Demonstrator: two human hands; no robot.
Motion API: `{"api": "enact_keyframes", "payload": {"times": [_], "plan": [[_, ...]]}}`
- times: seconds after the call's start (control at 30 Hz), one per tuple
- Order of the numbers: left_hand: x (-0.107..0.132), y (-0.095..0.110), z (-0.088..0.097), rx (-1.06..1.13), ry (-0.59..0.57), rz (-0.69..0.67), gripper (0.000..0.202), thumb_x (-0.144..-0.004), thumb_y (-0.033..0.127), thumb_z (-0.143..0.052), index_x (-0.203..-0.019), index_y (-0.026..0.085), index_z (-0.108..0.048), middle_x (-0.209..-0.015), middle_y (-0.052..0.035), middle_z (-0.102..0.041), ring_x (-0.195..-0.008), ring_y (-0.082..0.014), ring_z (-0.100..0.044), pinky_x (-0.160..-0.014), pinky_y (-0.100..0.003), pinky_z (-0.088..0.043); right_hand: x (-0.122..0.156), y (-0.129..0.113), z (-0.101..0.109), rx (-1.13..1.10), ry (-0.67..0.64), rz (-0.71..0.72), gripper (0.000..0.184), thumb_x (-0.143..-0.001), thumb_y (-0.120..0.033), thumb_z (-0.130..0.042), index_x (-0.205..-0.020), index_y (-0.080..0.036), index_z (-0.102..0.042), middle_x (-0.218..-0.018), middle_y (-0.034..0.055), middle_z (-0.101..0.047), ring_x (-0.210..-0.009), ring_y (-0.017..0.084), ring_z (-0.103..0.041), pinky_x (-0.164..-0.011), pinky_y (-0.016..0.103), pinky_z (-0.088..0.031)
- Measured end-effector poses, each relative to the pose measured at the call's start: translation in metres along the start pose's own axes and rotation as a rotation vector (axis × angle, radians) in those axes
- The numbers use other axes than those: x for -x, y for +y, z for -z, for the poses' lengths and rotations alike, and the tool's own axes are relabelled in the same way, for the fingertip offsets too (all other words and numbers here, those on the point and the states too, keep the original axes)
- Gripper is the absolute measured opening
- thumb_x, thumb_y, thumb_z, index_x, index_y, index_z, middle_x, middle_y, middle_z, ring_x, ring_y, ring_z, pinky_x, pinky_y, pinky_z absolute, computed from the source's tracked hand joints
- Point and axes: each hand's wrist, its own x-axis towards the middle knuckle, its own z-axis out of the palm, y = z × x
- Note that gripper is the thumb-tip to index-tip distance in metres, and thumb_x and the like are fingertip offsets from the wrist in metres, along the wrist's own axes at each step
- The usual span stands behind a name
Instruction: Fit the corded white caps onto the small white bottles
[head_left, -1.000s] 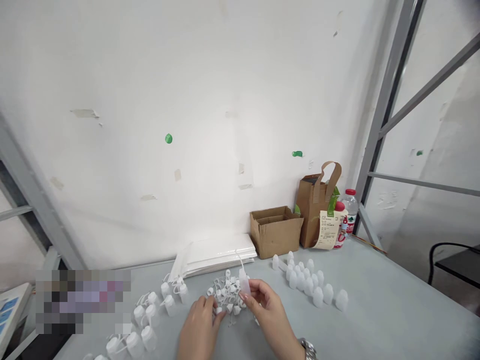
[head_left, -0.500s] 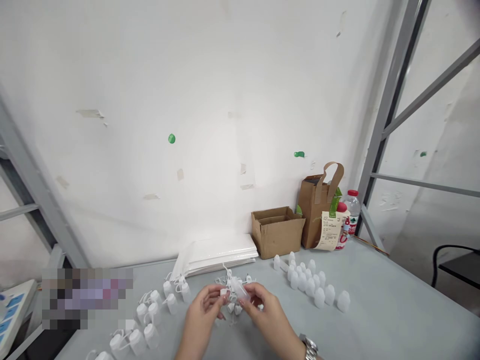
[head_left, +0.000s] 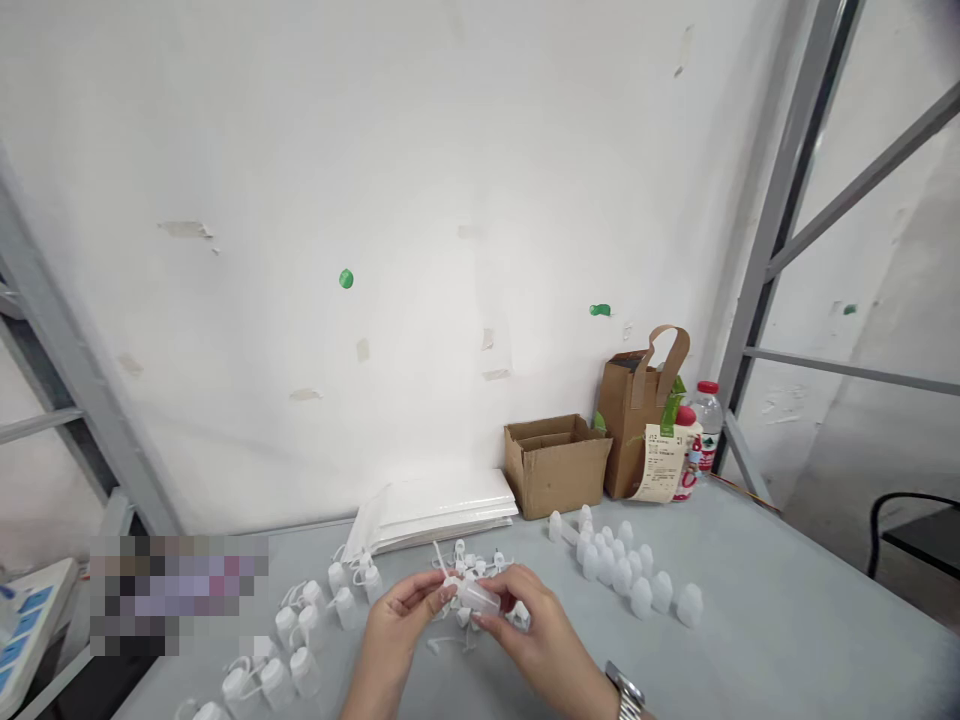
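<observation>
My right hand [head_left: 525,625] grips a small translucent plastic bottle [head_left: 480,597], held on its side above the grey table [head_left: 765,620]. My left hand [head_left: 401,620] pinches a small white cap with a thin strap [head_left: 445,576] against the bottle's left end. Under my hands lies a pile of loose white caps [head_left: 472,565]. To the right stands a cluster of several uncapped bottles [head_left: 626,572]. Several capped bottles [head_left: 300,640] with straps lie to the left.
A stack of white flat bags [head_left: 439,510] lies by the wall. A small open cardboard box [head_left: 556,463], a brown paper bag [head_left: 637,410] and a water bottle [head_left: 705,420] stand at the back right. Grey metal frame posts [head_left: 780,200] rise on both sides.
My left hand lifted from the cap pile with a cap and met the bottle. My right hand tipped the bottle from upright onto its side and drew it nearer.
</observation>
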Motion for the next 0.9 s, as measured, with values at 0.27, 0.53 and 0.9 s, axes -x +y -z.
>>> {"api": "enact_keyframes", "payload": {"times": [0.27,0.53,0.9], "plan": [[0.006,0.002,-0.006,0.156,-0.039,0.08,0.041,-0.045,0.037,-0.081,-0.081,0.019,-0.075,-0.086,-0.0085,-0.077,-0.094,-0.0265,-0.064,-0.086,-0.033,-0.047,0.0,0.0,0.0,0.14,0.037,0.133,0.012,-0.078,-0.015,-0.06,-0.09,-0.017,-0.06,-0.078,0.0036,-0.057,-0.074,0.018,-0.055,-0.07,0.031,-0.047],[0.01,0.0,-0.007,0.224,0.011,0.144,0.033,-0.05,0.035,-0.08,-0.075,0.016,-0.074,-0.092,-0.0096,-0.075,-0.094,-0.0262,-0.065,-0.086,-0.032,-0.048,0.006,0.01,-0.01,0.567,0.172,0.546,0.024,-0.082,-0.007,-0.046,-0.102,-0.017,-0.056,-0.076,0.0069,-0.057,-0.069,0.02,-0.05,-0.059,0.031,-0.044],[0.012,0.004,-0.008,0.341,-0.089,0.123,0.035,-0.054,0.03,-0.078,-0.087,0.017,-0.072,-0.102,-0.01,-0.073,-0.11,-0.0297,-0.057,-0.1,-0.039,-0.039,0.009,0.005,-0.015,0.664,0.289,0.592,0.02,-0.082,-0.009,-0.047,-0.098,-0.015,-0.057,-0.069,0.0054,-0.056,-0.064,0.019,-0.049,-0.059,0.03,-0.04]]}}
